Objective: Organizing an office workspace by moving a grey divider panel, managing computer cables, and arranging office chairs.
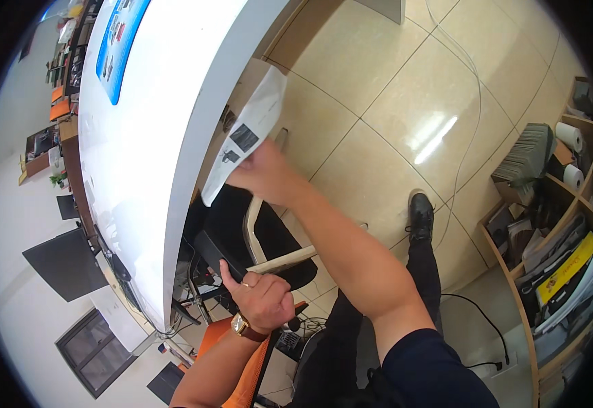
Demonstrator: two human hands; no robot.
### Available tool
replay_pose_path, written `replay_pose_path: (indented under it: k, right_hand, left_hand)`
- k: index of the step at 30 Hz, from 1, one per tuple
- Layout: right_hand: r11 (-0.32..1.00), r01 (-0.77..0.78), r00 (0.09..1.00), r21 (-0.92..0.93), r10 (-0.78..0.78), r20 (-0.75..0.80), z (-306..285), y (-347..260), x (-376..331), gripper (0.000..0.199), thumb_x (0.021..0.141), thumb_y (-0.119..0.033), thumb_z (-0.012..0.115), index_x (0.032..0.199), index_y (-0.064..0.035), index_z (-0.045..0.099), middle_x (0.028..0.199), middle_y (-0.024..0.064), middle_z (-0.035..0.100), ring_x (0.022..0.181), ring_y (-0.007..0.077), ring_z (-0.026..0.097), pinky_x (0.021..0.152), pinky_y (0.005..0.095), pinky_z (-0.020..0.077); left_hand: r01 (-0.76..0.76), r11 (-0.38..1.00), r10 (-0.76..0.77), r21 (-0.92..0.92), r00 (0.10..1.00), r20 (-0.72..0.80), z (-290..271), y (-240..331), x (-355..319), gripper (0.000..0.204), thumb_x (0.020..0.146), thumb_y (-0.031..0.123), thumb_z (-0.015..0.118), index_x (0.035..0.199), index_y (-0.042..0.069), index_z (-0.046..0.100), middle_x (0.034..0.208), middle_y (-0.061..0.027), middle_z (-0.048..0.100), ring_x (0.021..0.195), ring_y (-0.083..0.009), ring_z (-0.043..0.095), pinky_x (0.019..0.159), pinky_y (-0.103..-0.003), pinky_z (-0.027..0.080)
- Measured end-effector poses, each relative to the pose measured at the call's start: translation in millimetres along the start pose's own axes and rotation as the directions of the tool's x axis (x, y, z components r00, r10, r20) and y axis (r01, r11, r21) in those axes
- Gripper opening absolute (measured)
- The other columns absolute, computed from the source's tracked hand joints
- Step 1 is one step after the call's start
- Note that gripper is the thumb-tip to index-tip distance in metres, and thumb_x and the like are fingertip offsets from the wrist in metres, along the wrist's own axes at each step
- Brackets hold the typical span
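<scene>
A flat white packet or folded sheet (259, 109) with dark printed pictures is in my right hand (262, 173), held by its near edge beside the white desk's rim. My right fingers are partly hidden behind it. Lower down, my left hand (262, 299), with a ring and a wristwatch (240, 325), has its fingers curled and one pointing out. It is against a black chair (289, 265) with a pale metal armrest (286, 260). What those curled fingers grip, if anything, is hidden.
The white desk (153, 136) curves along the left, bearing a blue printed card (121, 47). A dark monitor (65, 262) stands beyond it. An orange chair (249, 374) is near my left forearm. Wooden shelves (527, 319) with files line the right. Cables (480, 88) cross the tiled floor (371, 163).
</scene>
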State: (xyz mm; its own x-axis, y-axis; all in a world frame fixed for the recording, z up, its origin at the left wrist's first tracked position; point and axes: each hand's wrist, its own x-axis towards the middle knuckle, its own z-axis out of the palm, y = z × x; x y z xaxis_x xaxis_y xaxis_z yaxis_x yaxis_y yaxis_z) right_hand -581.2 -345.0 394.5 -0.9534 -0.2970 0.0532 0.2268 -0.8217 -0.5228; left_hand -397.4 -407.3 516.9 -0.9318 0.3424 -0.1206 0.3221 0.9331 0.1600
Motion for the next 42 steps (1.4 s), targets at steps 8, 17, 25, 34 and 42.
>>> replay_pose_path:
  k: [8, 17, 25, 34, 42]
  right_hand:
    - [0.857, -0.047, 0.979, 0.513, 0.141, -0.146, -22.9, -65.9, 2.2, 0.062, 0.098, -0.044, 0.052, 0.146, -0.0121, 0.030, 0.138, 0.0077, 0.047, 0.119, 0.0232, 0.053, 0.100, 0.0457, 0.0443]
    - [0.966, -0.257, 0.860, 0.006, 0.232, -0.454, -7.4, -78.6, 9.4, 0.020, 0.082, -0.003, 0.060, 0.101, 0.0030, 0.061, 0.096, 0.0111, 0.065, 0.088, 0.0227, 0.063, 0.075, 0.0377, 0.0514]
    - [0.955, -0.296, 0.689, -0.013, 0.204, -0.695, -97.1, -179.7, -28.9, 0.011, 0.072, -0.002, 0.058, 0.081, 0.0029, 0.060, 0.071, 0.0057, 0.057, 0.061, 0.0166, 0.056, 0.057, 0.0322, 0.0461]
    - [0.462, -0.855, 0.517, -0.237, 0.802, -0.300, -41.6, -245.5, -97.6, 0.004, 0.070, -0.006, 0.065, 0.068, -0.0020, 0.064, 0.066, 0.0036, 0.061, 0.058, 0.0137, 0.057, 0.053, 0.0323, 0.0462]
    - [0.255, -0.718, 0.327, -0.648, 0.945, 0.009, 83.5, -319.3, -96.5, 0.021, 0.075, -0.010, 0.064, 0.092, -0.0014, 0.073, 0.069, 0.0011, 0.065, 0.056, 0.0078, 0.056, 0.052, 0.0265, 0.0449]
  left_hand:
    - [0.002, 1.000, -0.002, 0.009, 1.000, -0.019, -1.4, 1.9, 3.4, 0.011, 0.059, 0.004, 0.057, 0.055, 0.015, 0.057, 0.062, 0.0039, 0.057, 0.065, -0.0176, 0.053, 0.112, -0.068, 0.010]
    - [0.001, 1.000, -0.001, 0.006, 0.999, -0.050, 0.6, -3.9, -2.5, 0.009, 0.060, 0.008, 0.060, 0.055, 0.015, 0.058, 0.062, 0.0025, 0.056, 0.068, -0.0190, 0.055, 0.109, -0.069, 0.015]
    - [0.004, 1.000, -0.004, 0.018, 0.999, -0.035, -0.5, -2.4, -3.7, 0.004, 0.061, 0.014, 0.061, 0.059, 0.017, 0.059, 0.067, 0.0024, 0.058, 0.071, -0.0189, 0.056, 0.106, -0.070, 0.022]
    - [0.260, 0.877, -0.321, -0.404, 0.943, -0.091, -38.4, 39.4, 28.9, 0.086, 0.065, 0.039, 0.079, 0.136, 0.005, 0.045, 0.118, -0.0119, 0.061, 0.108, -0.0283, 0.059, 0.110, -0.066, 0.018]
    - [0.424, 0.407, -0.286, -0.809, 0.900, 0.328, -135.1, 117.9, 31.1, 0.057, 0.075, 0.030, 0.082, 0.120, 0.004, 0.059, 0.101, -0.0173, 0.070, 0.098, -0.0286, 0.068, 0.083, -0.036, 0.053]
